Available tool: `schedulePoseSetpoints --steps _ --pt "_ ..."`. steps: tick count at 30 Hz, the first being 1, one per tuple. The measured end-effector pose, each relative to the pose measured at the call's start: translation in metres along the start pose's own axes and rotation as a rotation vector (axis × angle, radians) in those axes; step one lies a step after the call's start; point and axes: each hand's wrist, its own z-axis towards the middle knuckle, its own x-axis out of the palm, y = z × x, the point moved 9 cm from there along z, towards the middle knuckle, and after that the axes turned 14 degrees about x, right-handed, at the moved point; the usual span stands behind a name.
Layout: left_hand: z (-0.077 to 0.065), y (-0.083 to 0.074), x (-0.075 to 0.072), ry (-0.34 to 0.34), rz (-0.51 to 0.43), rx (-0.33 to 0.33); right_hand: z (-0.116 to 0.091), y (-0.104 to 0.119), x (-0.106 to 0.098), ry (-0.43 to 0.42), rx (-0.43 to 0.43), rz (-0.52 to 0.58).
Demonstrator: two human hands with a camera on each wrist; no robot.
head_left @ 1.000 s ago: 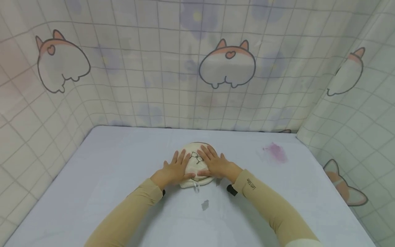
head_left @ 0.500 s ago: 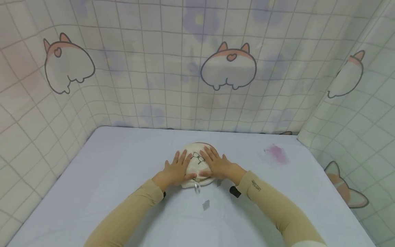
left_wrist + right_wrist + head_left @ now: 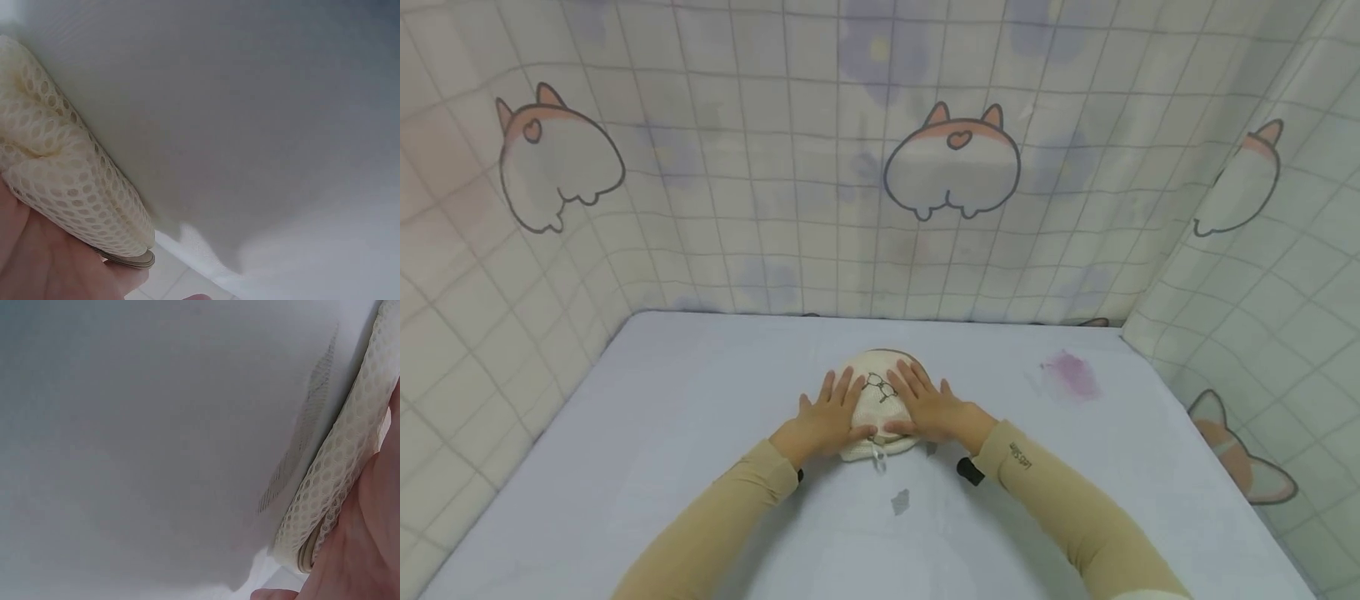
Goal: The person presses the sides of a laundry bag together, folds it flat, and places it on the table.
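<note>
A cream mesh laundry bag (image 3: 871, 410), rounded in outline, lies on the table with a dark line drawing on top. A pale zipper pull (image 3: 879, 457) hangs at its near edge. My left hand (image 3: 826, 422) rests flat on the bag's left side, fingers spread and straight. On the other side my right hand (image 3: 937, 413) presses the bag the same way, the two thumbs almost meeting near the front. Close up, the left wrist view shows the bag's mesh side (image 3: 75, 175) under the palm. Folded mesh and a beige trim (image 3: 306, 553) appear in the right wrist view.
The bag lies on a white-covered table (image 3: 700, 375). A grey mark (image 3: 900, 501) is in front of the bag, and a pink stain (image 3: 1075, 374) lies to the right. Grid-patterned curtains (image 3: 760, 167) with cartoon prints enclose the back and both sides.
</note>
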Motion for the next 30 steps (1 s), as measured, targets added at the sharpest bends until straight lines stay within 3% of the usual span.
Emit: schedulePoseSetpoints --steps 22,30 --pt "0.0034 -0.0001 0.0056 0.081 -0.018 -0.017 0.0010 -0.0008 0.0052 0.008 0.045 -0.071" --pt "0.0024 0.0027 0.0018 0.039 -0.060 -0.008 0.0005 0.0013 -0.0003 0.001 0.034 -0.033"
